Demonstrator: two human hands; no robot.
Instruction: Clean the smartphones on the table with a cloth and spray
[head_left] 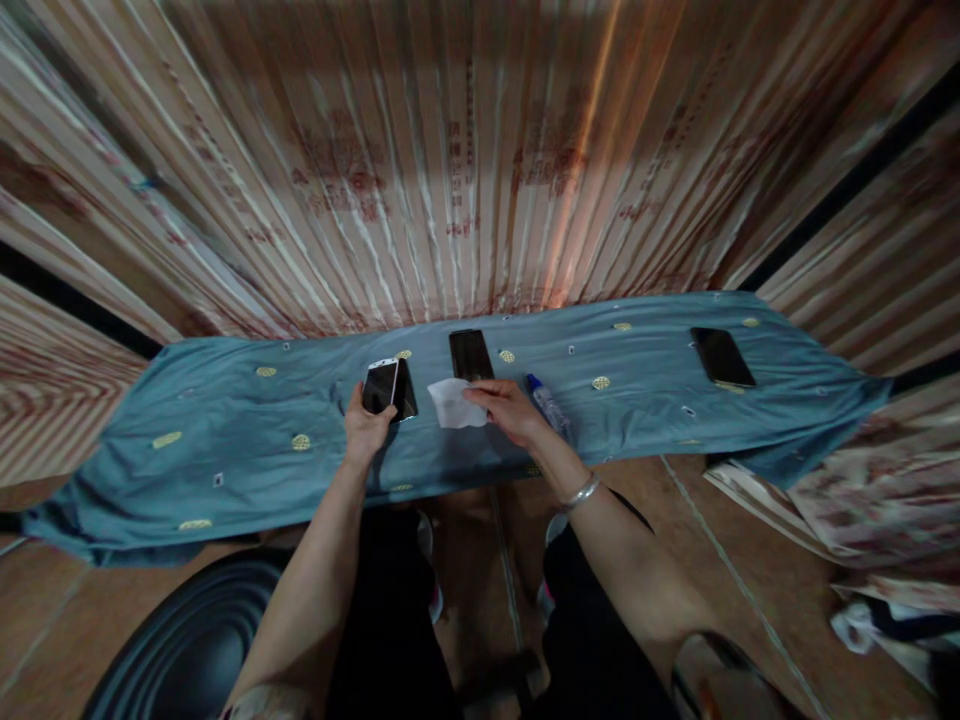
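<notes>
My left hand (365, 428) holds a white-edged phone (380, 387) with a dark screen, lifted just above a second dark phone (406, 395) lying on the blue cloth (225, 440). My right hand (506, 408) pinches a white wipe (454, 403) that rests on the cloth beside the held phone. A small clear spray bottle with a blue cap (547, 403) lies just right of my right hand. Another black phone (470, 354) lies flat behind the wipe.
A further black phone (722, 357) lies at the cloth's right end. A patterned curtain (480, 170) hangs behind the covered surface. A dark round stool (187, 650) stands at lower left. Fabric and bags (877, 560) lie on the floor at right.
</notes>
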